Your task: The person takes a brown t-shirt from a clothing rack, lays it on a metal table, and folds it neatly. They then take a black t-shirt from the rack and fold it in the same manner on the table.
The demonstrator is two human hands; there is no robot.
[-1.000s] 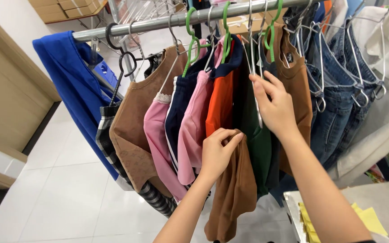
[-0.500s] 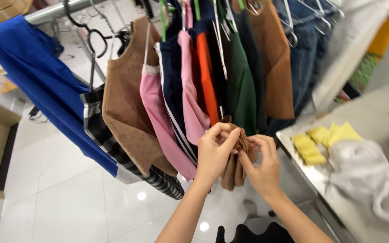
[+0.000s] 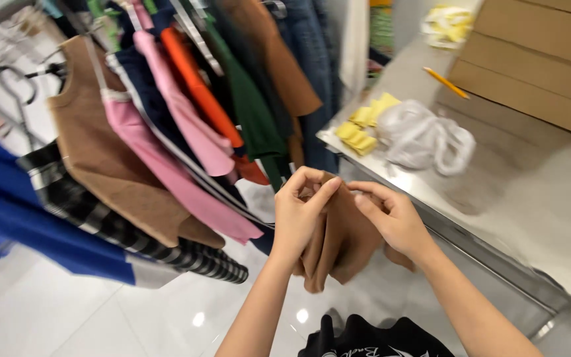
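Pinching a folded brown fabric garment at its top edge, the left hand and right hand hold it above a glossy white tiled floor, beside a grey metal table bearing a crumpled white plastic bag.

The brown garment looks like soft matt cloth. The surface is brushed metal, the floor glossy white tile. Cardboard box is matt.

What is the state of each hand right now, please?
Left hand: closed, pinching the top of the brown garment.
Right hand: closed on the same brown garment.
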